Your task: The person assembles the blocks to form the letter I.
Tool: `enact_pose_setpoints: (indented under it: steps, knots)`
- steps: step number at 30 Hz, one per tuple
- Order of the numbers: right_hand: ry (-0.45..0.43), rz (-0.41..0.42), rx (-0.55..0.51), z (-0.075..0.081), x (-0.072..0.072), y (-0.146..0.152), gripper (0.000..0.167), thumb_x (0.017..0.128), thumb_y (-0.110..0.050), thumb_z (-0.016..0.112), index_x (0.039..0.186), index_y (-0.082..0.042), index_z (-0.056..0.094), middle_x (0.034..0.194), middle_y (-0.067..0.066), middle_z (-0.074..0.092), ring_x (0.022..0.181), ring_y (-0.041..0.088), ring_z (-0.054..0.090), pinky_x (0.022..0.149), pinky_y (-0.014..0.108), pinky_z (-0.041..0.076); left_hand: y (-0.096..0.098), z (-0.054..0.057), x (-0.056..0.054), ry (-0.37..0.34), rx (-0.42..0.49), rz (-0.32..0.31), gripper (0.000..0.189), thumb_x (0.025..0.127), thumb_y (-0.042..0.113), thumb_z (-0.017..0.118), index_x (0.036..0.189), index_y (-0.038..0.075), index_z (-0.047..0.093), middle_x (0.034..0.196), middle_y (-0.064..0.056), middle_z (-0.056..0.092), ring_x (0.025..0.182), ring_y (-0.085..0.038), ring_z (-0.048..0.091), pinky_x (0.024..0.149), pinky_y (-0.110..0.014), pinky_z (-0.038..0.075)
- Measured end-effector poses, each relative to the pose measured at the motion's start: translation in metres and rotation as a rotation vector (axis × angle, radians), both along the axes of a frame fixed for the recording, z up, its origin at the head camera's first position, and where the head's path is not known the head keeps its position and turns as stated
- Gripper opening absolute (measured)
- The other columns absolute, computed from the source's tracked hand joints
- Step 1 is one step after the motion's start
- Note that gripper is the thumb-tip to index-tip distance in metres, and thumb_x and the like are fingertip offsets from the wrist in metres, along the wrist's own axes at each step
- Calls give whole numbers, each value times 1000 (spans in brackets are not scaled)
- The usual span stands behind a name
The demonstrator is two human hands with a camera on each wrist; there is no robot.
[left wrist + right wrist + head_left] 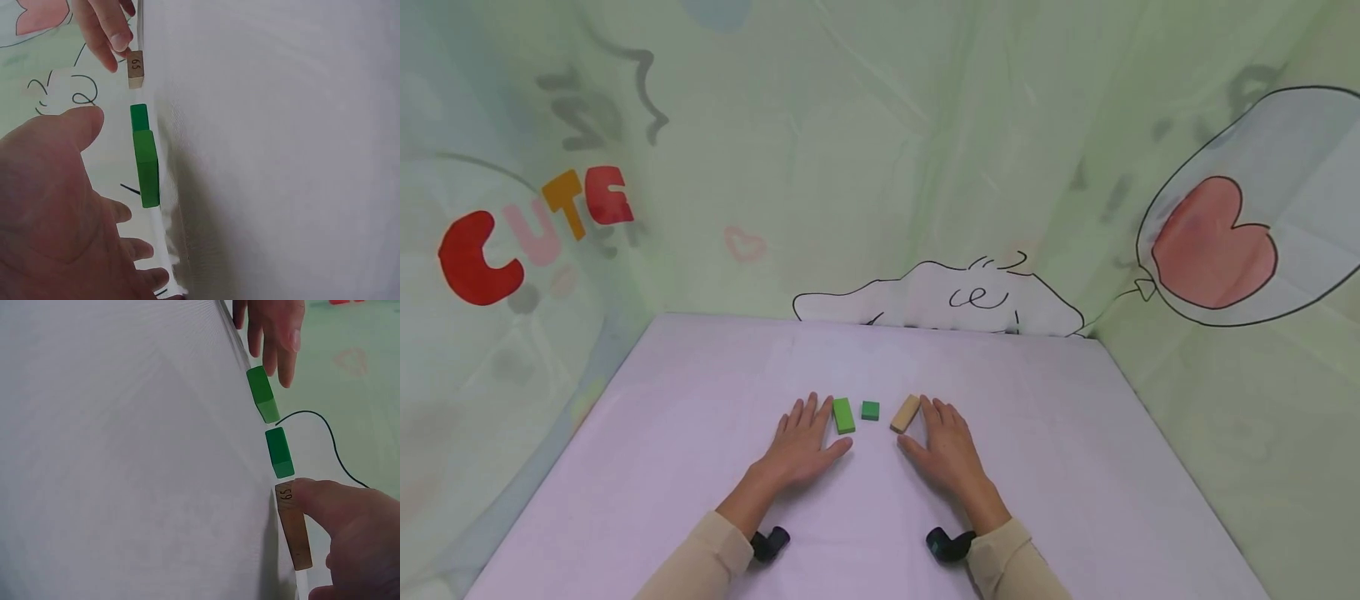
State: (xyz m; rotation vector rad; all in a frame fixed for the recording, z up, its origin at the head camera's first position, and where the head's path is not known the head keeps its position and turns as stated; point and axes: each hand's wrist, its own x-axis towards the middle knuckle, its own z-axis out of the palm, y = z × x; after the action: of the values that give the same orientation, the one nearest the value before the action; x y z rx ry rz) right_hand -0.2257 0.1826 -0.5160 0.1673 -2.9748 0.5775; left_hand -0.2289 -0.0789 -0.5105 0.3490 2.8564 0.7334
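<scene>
Two bare hands, the left hand and the right hand, are reaching over the desk in front of me, both with fingers stretched out and thumbs held away from them, and neither is gripping anything. Just inside the left hand, a light green block is lying lengthwise, its far end sitting beside the index fingertip; whether the two are touching, I can't tell. Just inside the right hand, a wooden block is slanting, its near end pointing toward the middle and its far end sitting by the index fingertip. It is showing dark printed numerals on one end, with the thumb hovering close by, contact being unclear. Between these two, a small dark green block is sitting apart from both.

Further back along the arms, black devices are jutting from the wrists, and beige sleeves are covering the forearms. Pale green printed fabric is hanging around the desk. At its left, colourful lettering is spelling CUTE; at the right, a drawn balloon is carrying a red heart.
</scene>
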Motion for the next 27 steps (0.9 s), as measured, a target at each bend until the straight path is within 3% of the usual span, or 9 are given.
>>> enact_pose_setpoints:
  steps: [21,27]
  knots:
    - [-24,-38,-3,-3,-5,-6,81,94,-46,71,154,1,43,156,27,44,148,47,37,121,60,33,5,-1,-6,24,-20,27,85,101,60,51,164,10,26,172,-22,14,160,-43,8,126,-66,10]
    - [12,-20,-5,-4,-7,-6,82,93,-45,73,152,4,44,154,29,46,146,48,39,121,60,32,8,2,-6,21,-24,25,84,101,58,52,164,10,27,172,-22,14,160,-43,8,126,-66,9]
